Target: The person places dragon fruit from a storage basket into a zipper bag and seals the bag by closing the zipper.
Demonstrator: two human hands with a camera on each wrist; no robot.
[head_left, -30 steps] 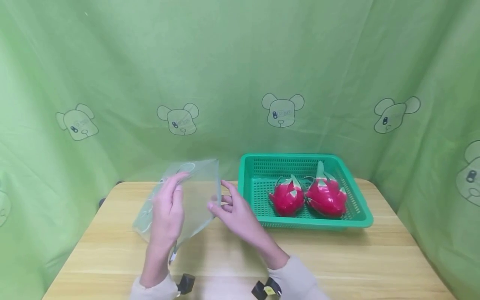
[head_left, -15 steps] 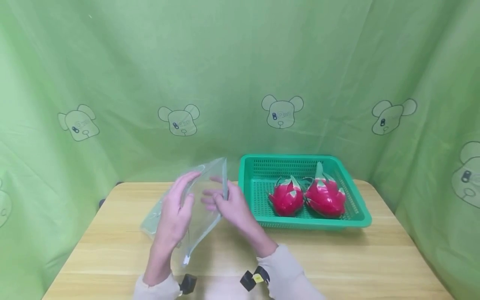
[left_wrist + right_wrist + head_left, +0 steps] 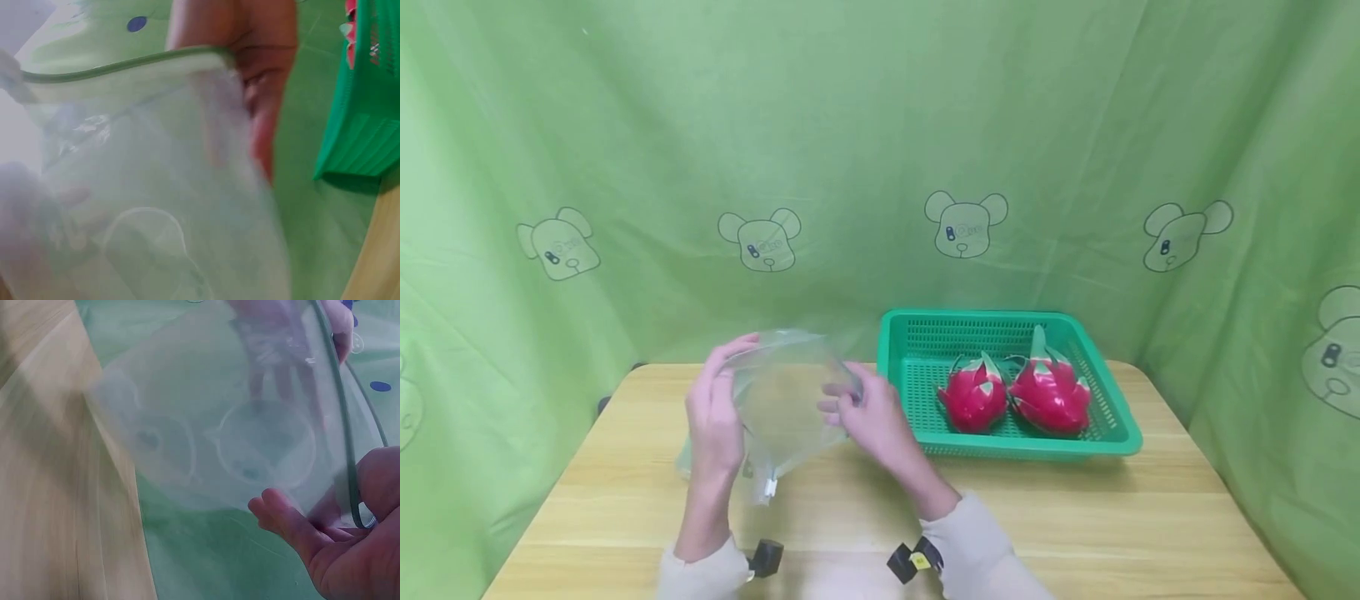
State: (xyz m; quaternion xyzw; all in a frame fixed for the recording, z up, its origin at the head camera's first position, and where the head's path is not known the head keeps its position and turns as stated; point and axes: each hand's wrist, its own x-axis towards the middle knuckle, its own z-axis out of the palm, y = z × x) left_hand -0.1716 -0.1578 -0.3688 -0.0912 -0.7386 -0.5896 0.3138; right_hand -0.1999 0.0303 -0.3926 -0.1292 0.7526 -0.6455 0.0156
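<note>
A clear zip bag (image 3: 790, 400) with a green rim and pale printed outlines is held up over the table, its mouth spread wide. My left hand (image 3: 715, 417) holds its left side, thumb near the rim and fingers along the outside. At the opposite side my right hand (image 3: 880, 417) grips the rim between thumb and fingers. In the right wrist view the right hand (image 3: 369, 556) has its thumb at the rim and its fingertips below the film. A white slider (image 3: 771, 486) hangs at the bag's near corner. The bag contains nothing visible.
Right of the hands stands a green perforated basket (image 3: 1022, 444). Two shiny red dragon fruits (image 3: 973, 396) with green-tipped scales lie in it. A green curtain (image 3: 850, 125) with bear heads surrounds the wooden table (image 3: 1075, 525). Black wrist devices (image 3: 766, 558) sit at both cuffs.
My left hand has shifted left over the last half second and the bag's mouth has spread wider. Earlier the right hand moved further onto the bag's edge. The basket and fruits stay put.
</note>
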